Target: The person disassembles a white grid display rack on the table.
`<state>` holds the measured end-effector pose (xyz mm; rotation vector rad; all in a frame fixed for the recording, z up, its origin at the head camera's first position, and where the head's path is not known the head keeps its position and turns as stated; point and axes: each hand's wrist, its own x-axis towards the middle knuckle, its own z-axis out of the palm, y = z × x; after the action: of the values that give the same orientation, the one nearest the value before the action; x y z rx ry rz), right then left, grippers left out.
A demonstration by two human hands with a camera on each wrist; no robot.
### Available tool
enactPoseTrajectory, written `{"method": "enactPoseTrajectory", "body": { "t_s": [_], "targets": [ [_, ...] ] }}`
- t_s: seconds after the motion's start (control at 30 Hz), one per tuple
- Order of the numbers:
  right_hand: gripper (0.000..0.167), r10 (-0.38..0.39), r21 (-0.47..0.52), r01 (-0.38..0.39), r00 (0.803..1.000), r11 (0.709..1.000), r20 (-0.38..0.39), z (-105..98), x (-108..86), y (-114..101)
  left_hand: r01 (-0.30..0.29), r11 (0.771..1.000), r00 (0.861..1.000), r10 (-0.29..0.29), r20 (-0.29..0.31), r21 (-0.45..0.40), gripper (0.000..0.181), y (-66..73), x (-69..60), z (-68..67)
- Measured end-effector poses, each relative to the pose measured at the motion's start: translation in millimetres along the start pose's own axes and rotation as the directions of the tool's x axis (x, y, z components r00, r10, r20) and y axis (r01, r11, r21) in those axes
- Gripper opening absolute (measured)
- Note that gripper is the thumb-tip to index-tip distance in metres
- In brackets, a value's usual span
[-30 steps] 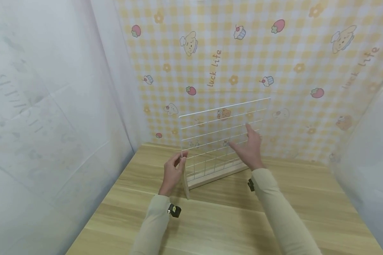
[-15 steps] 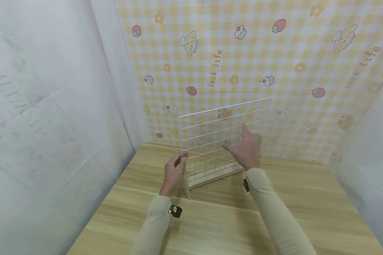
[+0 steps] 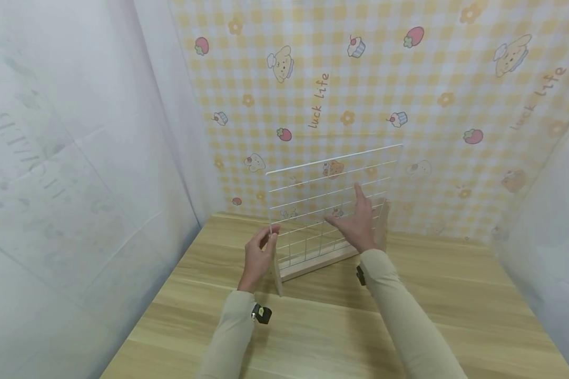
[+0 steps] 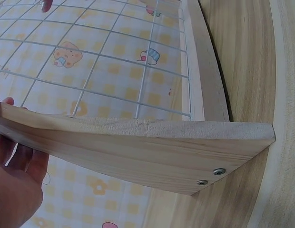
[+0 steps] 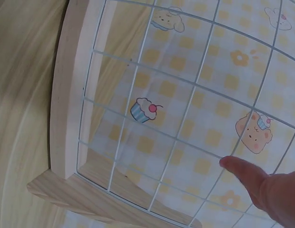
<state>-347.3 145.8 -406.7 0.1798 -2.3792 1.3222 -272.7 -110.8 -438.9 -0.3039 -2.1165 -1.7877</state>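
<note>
At the left end, one wooden side panel [image 4: 138,149] of two is pinched by the left hand [image 3: 260,252]; before one wire grid [image 3: 313,197], carried above the surface [image 3: 313,331], the right hand [image 3: 357,223] is held spread. Two screws [image 4: 219,171] are shown only by the left wrist view.

A small screened-off nook, this, and it looks like a makeshift filming booth! Straight ahead hangs a yellow checked sheet [image 3: 384,79], all cupcakes [image 3: 356,48], strawberries [image 3: 473,136] and the words "luck life" [image 3: 319,100]. A creased pale sheet [image 3: 76,158] walls off the left, another pale sheet [image 3: 555,237] the right, a wood-grain tabletop [image 3: 313,337] stretching between. Small black cameras [image 3: 262,314] sit at both cuffs [image 3: 241,299]. Home or studio beyond? Can't tell.
</note>
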Motion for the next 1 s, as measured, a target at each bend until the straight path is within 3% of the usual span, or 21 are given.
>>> {"method": "enactPoseTrajectory", "body": {
  "t_s": [0.63,1.0],
  "targets": [
    [0.111,0.027,0.062,-0.016,0.982,0.998,-0.188,26,3.4,-4,-0.042,0.999,0.999,0.042,-0.01,0.009,0.027,1.1,-0.9,0.5],
    [0.083,-0.072,0.128,0.11,0.961,0.986,-0.268,36,-2.3,6,-0.056,0.998,0.998,0.056,-0.01,0.012,0.025,-0.6,-1.0,1.3]
  ]
}}
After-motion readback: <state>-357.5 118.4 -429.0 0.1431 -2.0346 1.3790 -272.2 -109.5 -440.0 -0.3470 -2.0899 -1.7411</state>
